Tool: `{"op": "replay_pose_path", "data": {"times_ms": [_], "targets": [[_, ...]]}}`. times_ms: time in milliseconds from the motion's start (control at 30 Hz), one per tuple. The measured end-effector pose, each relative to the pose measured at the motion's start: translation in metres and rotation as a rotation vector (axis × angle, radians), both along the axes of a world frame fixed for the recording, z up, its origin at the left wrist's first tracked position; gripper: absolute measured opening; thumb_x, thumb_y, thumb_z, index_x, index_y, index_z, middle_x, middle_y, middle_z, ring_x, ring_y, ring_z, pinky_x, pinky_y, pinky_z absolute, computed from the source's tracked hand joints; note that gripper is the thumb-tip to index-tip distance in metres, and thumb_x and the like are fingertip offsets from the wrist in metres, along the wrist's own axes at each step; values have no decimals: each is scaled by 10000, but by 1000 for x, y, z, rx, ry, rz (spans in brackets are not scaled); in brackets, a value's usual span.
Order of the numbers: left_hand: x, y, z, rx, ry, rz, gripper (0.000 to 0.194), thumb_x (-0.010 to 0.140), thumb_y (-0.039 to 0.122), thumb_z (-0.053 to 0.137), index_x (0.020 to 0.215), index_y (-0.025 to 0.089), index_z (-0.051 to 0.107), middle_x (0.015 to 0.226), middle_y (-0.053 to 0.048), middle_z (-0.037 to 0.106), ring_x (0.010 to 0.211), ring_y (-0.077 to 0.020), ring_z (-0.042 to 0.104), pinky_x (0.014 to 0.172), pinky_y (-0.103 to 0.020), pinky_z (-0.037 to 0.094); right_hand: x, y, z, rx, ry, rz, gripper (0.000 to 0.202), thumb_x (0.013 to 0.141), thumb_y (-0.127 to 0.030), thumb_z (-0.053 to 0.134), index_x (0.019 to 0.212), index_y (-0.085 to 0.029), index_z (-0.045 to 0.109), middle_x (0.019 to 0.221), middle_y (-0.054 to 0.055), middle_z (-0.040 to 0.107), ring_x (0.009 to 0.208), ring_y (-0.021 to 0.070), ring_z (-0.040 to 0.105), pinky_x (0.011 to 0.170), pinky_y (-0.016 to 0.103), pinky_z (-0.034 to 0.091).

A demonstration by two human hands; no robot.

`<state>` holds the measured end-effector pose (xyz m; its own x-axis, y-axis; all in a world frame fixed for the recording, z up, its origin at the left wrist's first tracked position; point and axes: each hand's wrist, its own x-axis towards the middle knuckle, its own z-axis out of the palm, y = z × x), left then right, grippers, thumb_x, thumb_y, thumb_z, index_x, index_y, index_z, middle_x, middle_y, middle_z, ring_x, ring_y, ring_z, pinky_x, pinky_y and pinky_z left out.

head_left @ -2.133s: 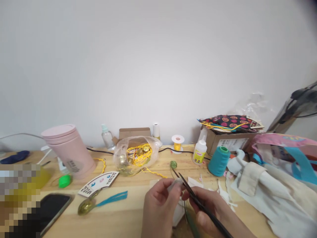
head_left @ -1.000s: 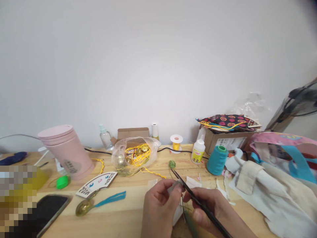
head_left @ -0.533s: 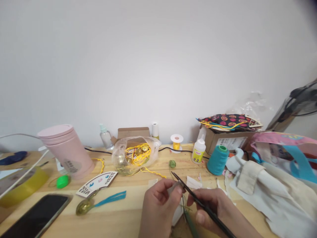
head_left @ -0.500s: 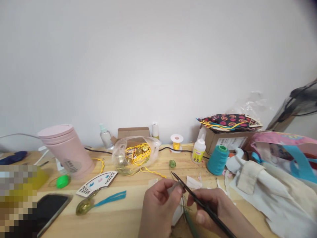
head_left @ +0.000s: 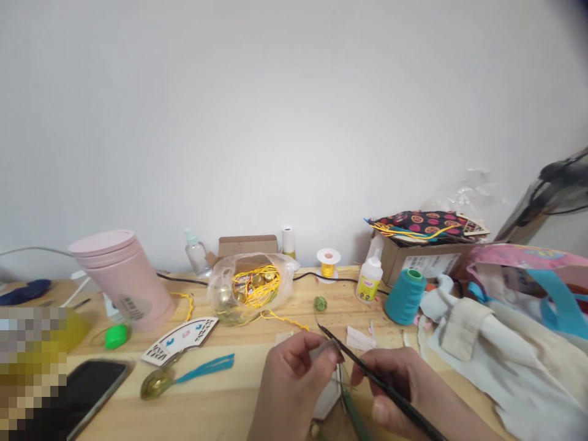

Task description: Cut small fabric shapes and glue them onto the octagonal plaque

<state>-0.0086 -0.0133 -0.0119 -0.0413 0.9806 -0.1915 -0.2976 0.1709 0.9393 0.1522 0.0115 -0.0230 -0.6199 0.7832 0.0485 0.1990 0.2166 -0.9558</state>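
Note:
At the lower middle, my left hand (head_left: 294,380) is closed, thumb against index finger, pinching a small greyish piece that is mostly hidden. My right hand (head_left: 404,386) is closed around a long dark thin tool (head_left: 386,389), whose tip reaches up and left past my left fingertips. Under the hands lie a white flat piece (head_left: 328,398) and a green-handled tool (head_left: 353,411). Beyond them are a small green ball (head_left: 320,303) and a white scrap (head_left: 361,339).
A clear bag with yellow cord (head_left: 257,286), a glue bottle (head_left: 369,280), a teal thread cone (head_left: 405,297) and a cardboard box (head_left: 413,260) stand behind. White cloth (head_left: 496,367) lies right; a pink cup (head_left: 123,278), fan-shaped card (head_left: 179,340) and phone (head_left: 92,392) are left.
The tool's tip and my right hand have shifted very slightly. My left hand keeps its pinch, and a little more of the white flat piece's lower edge shows.

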Motion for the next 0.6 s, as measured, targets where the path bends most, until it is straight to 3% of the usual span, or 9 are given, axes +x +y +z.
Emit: {"op": "replay_pose_path", "data": {"times_ms": [167,300,433,600], "targets": [[-1,0,2,8,19,2,185,620,331,665,608,151,623,528,3,611,428,-97,509,414,-194,360,7,1,1,52,-50,37,520,654,-646,484,800,-152,559,545,-55,341,482,86,244,405,210,161],[-1,0,5,11,28,-3,167,613,309,671,602,148,627,526,-4,629,430,-99,506,419,-193,363,5,0,11,-13,-87,33,596,610,-715,449,687,-133,551,504,-61,310,456,75,229,391,207,152],[0,0,5,26,37,13,178,602,314,675,573,144,631,486,-9,623,434,-98,492,421,-186,346,-1,2,13,-14,-64,13,550,642,-688,443,586,-144,495,491,-59,292,452,74,233,388,207,152],[2,-1,7,30,71,17,167,574,291,686,535,135,637,484,-2,602,442,-87,461,439,-181,326,-2,4,14,39,13,-179,470,672,-617,483,690,-148,503,511,-64,309,456,81,246,402,205,186]]}}
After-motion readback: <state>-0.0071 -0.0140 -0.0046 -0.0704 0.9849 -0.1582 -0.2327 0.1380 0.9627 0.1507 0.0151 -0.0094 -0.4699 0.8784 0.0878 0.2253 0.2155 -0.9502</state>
